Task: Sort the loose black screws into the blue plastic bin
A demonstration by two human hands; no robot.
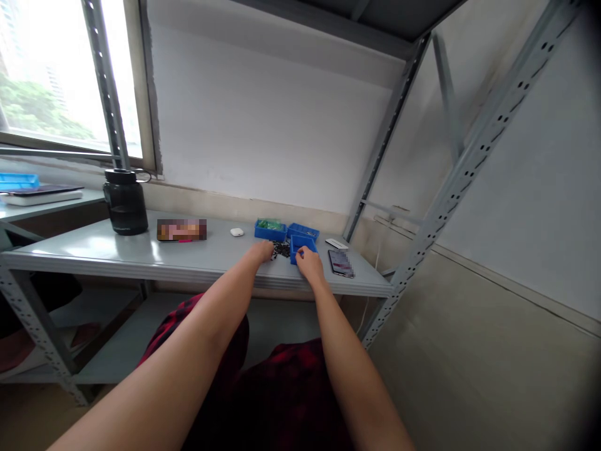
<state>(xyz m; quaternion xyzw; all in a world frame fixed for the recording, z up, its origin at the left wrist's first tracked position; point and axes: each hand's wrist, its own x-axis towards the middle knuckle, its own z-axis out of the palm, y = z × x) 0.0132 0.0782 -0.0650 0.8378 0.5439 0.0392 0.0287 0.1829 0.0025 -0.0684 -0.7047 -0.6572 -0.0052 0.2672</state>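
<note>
My left hand [263, 250] rests at the left edge of a pile of small black pieces [282, 249] on the grey shelf top. Its fingers are curled together, and whatever they hold is too small or hidden to name. At the front of a small blue bin [307, 242], my right hand [308, 260] has thumb and fingers drawn together over the rim; I cannot make out what is in them. Behind stand a second blue bin [271, 233] with green bagged contents and a third blue bin [303, 232] holding small pieces.
A phone [340, 262] and a flat white item [337, 243] lie to the right. Leftward are a white earbud case [237, 232], a blurred-out flat object [181, 230] and a large dark bottle [124, 203]. A perforated metal post [451, 194] rises at the right.
</note>
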